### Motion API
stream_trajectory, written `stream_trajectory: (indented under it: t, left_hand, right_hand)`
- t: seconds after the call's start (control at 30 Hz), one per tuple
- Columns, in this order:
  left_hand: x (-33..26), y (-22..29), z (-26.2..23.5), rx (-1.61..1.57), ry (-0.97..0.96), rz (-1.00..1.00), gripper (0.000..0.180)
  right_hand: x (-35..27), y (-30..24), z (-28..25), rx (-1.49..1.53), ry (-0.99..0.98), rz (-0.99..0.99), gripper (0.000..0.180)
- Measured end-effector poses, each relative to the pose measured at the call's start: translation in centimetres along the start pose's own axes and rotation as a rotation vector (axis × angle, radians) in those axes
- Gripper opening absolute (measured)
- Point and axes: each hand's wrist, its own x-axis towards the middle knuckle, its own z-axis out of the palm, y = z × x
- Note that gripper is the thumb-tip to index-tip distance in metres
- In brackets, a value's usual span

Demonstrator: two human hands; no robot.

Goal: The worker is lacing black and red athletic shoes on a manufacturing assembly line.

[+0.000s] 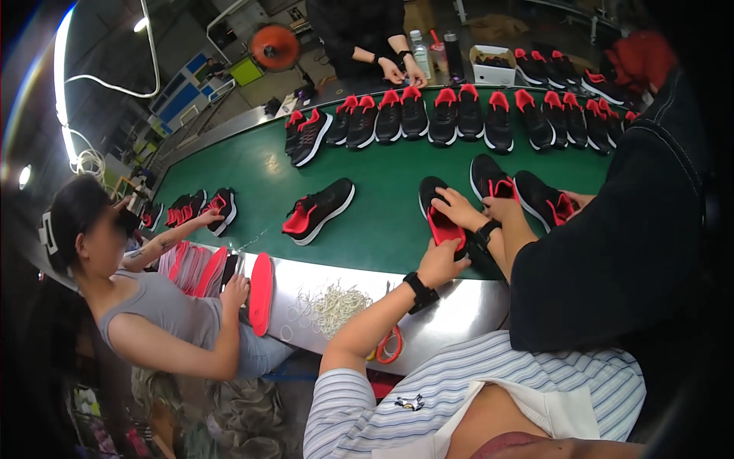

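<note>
A black sneaker (430, 188) with red lining rests on the green belt in front of me, toe pointing away. My left hand (441, 264) is closed around its heel end, thumb at the red collar. My right hand (459, 209) grips the same sneaker farther forward, fingers over the side of its opening. Part of the sneaker is hidden under my hands. Just to the right, a co-worker's hand (501, 208) is on another black sneaker (485, 170). A further sneaker (533, 195) lies beside it, with a hand at its heel.
A metal ledge (451, 306) along the near side bears a pile of pale elastic bands (340, 306), orange-handled scissors (392, 346) and red insoles (261, 294). A lone sneaker (319, 211) lies left; a sneaker row (413, 115) lines the far side. Co-workers stand left, right and opposite.
</note>
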Motion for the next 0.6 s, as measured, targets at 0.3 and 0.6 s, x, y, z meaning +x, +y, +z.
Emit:
stream_trajectory:
  t: [0.3,0.6]
  left_hand:
    - [5.6,-9.6,-4.6,-0.199,0.287,-0.175,0.018]
    - [12.9,-6.4,-3.0,-0.06,-0.175,0.183,0.015]
  right_hand:
    - [-4.8,-5.0,-2.9,0.243,0.293,-0.088,0.023]
    - [-5.9,-6.2,-6.4,1.07,0.075,0.239,0.012]
